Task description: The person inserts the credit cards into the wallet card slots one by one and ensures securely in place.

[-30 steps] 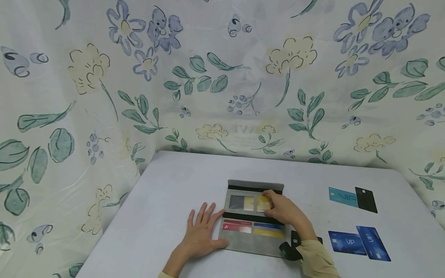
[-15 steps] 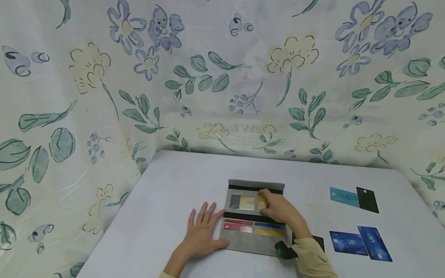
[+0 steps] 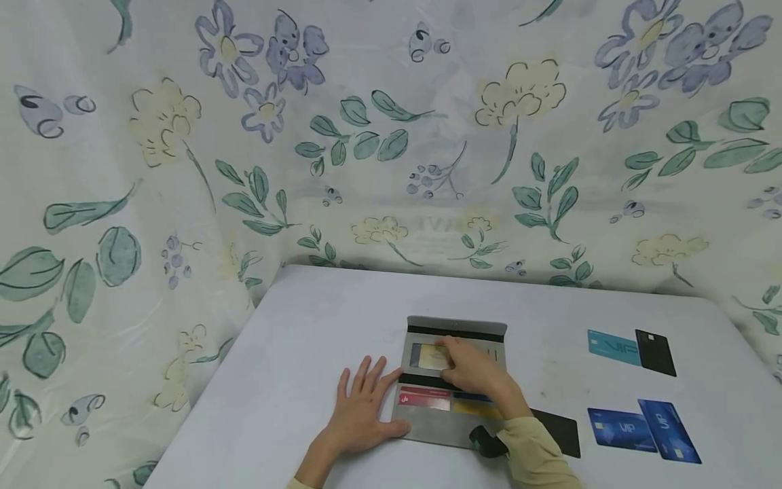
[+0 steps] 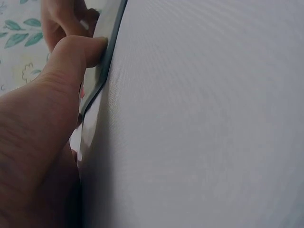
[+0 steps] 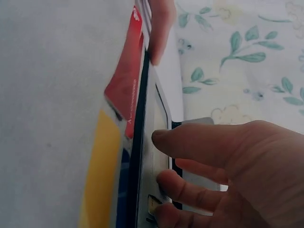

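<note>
A grey wallet (image 3: 430, 429) lies unfolded on the white table. In its upper half a yellow card (image 3: 430, 356) shows through a clear window, with a dark strip at the window's left end. My right hand (image 3: 476, 370) is over the window's right end, thumb and fingertips pressing there and hiding part of the card. The right wrist view shows the thumb (image 5: 166, 137) and several fingers against the wallet face. My left hand (image 3: 360, 414) lies spread flat at the wallet's left edge, its thumb on the lower corner. A red card (image 3: 424, 401) and another yellow card (image 5: 102, 161) fill the lower pockets.
Right of the wallet lies a black card (image 3: 559, 431), partly under the right sleeve. Beyond it two blue VIP cards (image 3: 626, 428) overlap, and farther back a teal card (image 3: 613, 346) meets another black card (image 3: 656, 352). A flowered curtain (image 3: 427, 136) hangs behind the table.
My right hand has moved left across the wallet's upper half, and the yellow card has slid left in the window, narrowing the dark strip. My left hand keeps its place at the wallet's edge.
</note>
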Motion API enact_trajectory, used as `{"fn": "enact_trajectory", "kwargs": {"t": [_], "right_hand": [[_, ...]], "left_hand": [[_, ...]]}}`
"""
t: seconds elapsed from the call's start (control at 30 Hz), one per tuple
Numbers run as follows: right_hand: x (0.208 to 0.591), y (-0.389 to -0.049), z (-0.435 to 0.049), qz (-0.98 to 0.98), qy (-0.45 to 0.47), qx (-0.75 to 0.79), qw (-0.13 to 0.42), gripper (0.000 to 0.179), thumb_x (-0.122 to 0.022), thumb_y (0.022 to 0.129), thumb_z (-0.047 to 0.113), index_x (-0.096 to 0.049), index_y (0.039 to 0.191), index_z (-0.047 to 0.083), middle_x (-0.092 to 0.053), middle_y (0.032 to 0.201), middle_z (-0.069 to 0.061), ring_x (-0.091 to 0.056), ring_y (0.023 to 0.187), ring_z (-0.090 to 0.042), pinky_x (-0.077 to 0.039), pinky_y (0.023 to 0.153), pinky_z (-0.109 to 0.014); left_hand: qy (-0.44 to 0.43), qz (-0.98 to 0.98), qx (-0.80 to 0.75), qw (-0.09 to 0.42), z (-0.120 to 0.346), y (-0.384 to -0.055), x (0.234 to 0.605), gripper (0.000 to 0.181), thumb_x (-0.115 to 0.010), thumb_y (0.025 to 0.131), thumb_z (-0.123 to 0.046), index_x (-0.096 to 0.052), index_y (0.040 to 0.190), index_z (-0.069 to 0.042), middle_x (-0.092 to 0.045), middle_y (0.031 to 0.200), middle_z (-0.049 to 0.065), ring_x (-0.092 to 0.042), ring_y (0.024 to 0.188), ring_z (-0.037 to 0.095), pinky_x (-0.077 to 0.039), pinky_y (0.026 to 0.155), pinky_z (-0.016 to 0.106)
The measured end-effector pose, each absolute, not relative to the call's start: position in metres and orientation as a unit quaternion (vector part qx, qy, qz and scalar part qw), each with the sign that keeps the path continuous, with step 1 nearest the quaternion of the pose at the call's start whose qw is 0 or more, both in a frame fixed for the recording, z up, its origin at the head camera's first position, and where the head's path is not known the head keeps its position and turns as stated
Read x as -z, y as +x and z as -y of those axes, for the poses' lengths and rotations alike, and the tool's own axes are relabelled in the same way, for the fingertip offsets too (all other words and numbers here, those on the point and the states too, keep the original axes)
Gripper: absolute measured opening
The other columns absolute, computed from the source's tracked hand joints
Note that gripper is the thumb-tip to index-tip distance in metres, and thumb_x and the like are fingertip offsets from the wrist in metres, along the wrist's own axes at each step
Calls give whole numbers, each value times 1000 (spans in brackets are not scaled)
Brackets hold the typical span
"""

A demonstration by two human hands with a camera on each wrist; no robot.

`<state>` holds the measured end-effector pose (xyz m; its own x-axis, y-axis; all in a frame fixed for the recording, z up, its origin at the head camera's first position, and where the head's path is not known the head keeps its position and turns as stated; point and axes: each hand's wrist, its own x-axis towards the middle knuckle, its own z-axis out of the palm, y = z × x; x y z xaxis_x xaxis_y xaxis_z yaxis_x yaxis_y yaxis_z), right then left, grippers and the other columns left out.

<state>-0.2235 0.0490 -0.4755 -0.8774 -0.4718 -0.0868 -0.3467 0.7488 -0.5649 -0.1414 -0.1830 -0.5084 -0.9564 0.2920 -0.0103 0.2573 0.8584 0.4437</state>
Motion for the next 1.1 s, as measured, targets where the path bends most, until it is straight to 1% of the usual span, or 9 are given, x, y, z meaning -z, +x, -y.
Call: {"fn": "enact_trajectory", "kwargs": {"t": [0.07, 0.2, 0.4, 0.5, 0.6, 0.83, 1.1], "right_hand": [[477, -223, -49, -929, -217, 278, 112, 50, -72, 87, 12, -54, 133, 5, -58, 104, -5, -51, 87, -17, -49, 80, -39], [478, -223, -51, -926, -219, 285, 115, 51, -72, 88, 14, -54, 134, 5, -56, 96, -3, -51, 83, -16, -48, 76, -38], [476, -219, -58, -918, -218, 309, 120, 51, -71, 89, 14, -53, 136, 5, -59, 96, -3, -52, 82, -15, -49, 75, -36], [475, -216, -64, -914, -217, 323, 116, 49, -69, 90, 12, -53, 135, 4, -57, 90, 0, -51, 77, -14, -47, 70, -32], [473, -214, -72, -914, -210, 327, 113, 48, -69, 91, 13, -53, 136, 5, -56, 88, 2, -50, 73, -12, -45, 66, -30], [462, -214, -102, -924, -171, 327, 104, 49, -70, 91, 12, -53, 136, 5, -57, 92, 0, -50, 73, -13, -45, 65, -32], [454, -214, -140, -928, -157, 327, 87, 48, -66, 93, 13, -50, 137, 2, -58, 98, -5, -50, 72, -16, -44, 59, -31]], "left_hand": [[143, -963, -225, 39, 182, -141, 509, 87, -67, 80, -62, -40, 150, -19, -26, 161, 15, -10, 150, 41, -1, 114, 67], [143, -964, -220, 33, 183, -141, 510, 87, -67, 79, -63, -40, 149, -19, -27, 160, 15, -11, 150, 40, -2, 114, 66], [146, -964, -217, 42, 183, -141, 511, 86, -65, 80, -64, -39, 150, -20, -25, 161, 14, -9, 150, 40, 0, 114, 66], [146, -963, -220, 43, 184, -140, 510, 87, -66, 80, -64, -39, 150, -19, -25, 161, 14, -9, 150, 40, 0, 114, 66], [147, -963, -222, 40, 185, -138, 508, 87, -66, 80, -63, -40, 149, -18, -26, 160, 15, -10, 150, 40, -1, 114, 67], [147, -963, -221, 37, 184, -138, 507, 87, -66, 79, -63, -40, 149, -19, -26, 160, 15, -11, 150, 40, -1, 114, 67], [146, -963, -223, 39, 184, -138, 507, 87, -67, 80, -62, -40, 149, -18, -26, 160, 15, -11, 150, 41, -1, 114, 67]]}}
